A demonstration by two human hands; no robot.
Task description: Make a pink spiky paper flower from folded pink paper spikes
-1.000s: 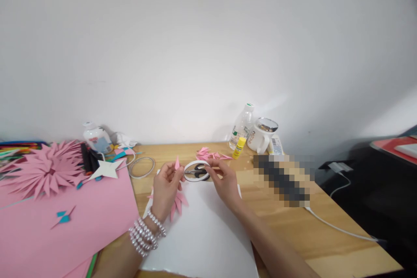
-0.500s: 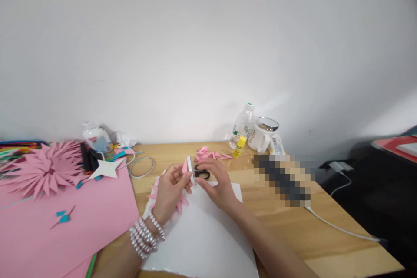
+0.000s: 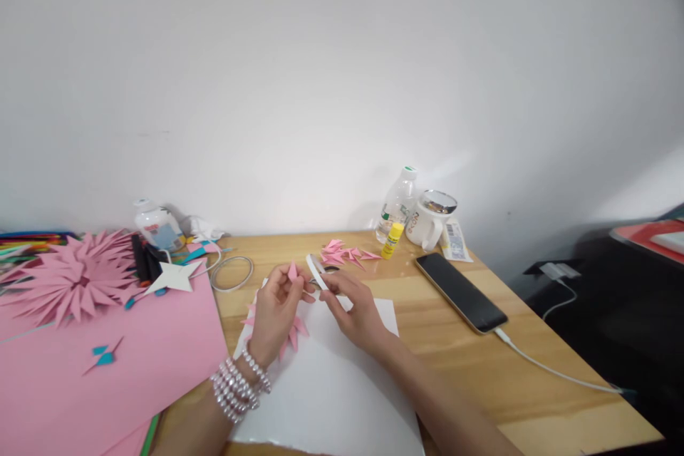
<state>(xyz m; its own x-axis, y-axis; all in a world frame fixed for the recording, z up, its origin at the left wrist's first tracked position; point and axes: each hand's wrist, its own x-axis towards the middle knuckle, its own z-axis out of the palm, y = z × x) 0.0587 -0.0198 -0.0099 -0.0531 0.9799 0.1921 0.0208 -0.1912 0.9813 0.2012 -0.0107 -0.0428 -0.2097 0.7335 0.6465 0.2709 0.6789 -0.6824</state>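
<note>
While held — two hands (image 3: 278,303), one tape roll (image 3: 316,272)

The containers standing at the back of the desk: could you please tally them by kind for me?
Clear plastic bottle with green cap: 1
White mug: 1
Yellow glue stick: 1
Small white-capped bottle, on the left: 1
Total: 4
</note>
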